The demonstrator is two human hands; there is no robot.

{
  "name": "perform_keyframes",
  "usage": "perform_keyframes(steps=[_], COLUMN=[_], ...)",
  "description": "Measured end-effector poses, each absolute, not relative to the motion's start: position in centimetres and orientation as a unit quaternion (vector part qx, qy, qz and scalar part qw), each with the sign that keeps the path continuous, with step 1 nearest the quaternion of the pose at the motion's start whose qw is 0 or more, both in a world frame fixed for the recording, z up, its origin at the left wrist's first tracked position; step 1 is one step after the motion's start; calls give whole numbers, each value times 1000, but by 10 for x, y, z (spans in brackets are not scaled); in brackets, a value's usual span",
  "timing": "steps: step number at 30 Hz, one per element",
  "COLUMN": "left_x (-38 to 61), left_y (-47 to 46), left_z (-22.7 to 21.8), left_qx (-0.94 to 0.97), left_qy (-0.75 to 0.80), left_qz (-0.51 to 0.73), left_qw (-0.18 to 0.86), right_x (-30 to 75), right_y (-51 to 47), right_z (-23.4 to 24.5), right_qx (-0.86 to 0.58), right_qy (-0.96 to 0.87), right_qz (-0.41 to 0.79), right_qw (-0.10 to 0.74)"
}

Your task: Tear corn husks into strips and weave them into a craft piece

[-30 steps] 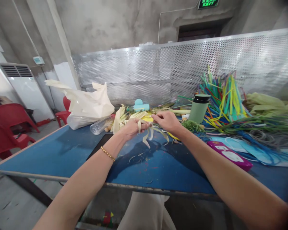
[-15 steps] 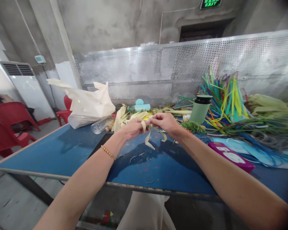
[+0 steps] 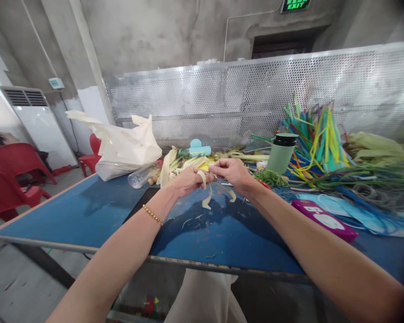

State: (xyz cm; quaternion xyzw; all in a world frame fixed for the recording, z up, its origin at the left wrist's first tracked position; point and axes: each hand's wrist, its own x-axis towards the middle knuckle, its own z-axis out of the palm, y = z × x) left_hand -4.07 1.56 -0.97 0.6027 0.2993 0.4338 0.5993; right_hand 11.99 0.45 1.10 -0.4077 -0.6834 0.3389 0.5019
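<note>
Just above the blue table (image 3: 63, 211), my left hand (image 3: 187, 181) is closed on pale strips of corn husk (image 3: 207, 200). One strip loops over its fingers and others dangle below. My right hand (image 3: 234, 173) is pinched close beside it, thumb against fingertips, at the upper part of the same strips. What lies between the right fingertips is too small to make out clearly. Behind my hands lies a pile of pale husks (image 3: 168, 166). Thin husk scraps (image 3: 198, 217) are scattered on the table under my hands.
A white plastic bag (image 3: 128, 146) and a clear bottle (image 3: 139, 177) stand at the left. To the right are a green tumbler (image 3: 282, 154), colourful pipe cleaners (image 3: 326, 139), green stems, blue masks (image 3: 333, 206) and a purple box (image 3: 323, 220). A perforated metal panel (image 3: 195, 98) runs behind.
My hands have moved slightly apart at the fingertips. The dangling husk strips have swung a little to a new angle. Everything else on the table looks unchanged.
</note>
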Motion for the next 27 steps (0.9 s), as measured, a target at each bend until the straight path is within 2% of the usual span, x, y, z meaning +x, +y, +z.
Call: perform_keyframes(steps=[6, 14, 18, 27], left_x=[-41, -43, -44, -45], left_y=[14, 23, 26, 23], left_z=[-12, -11, -12, -7], left_qx=[627, 592, 581, 578], left_qy=[296, 263, 248, 191], left_qz=[413, 492, 499, 507], left_qw=[590, 582, 593, 610], right_x=[121, 124, 123, 120], right_y=[7, 12, 11, 1], right_z=[9, 8, 5, 14], right_qx=[-406, -421, -427, -393], right_qy=[-690, -732, -730, -661], right_qz=[317, 286, 327, 442], right_qw=[508, 453, 421, 463])
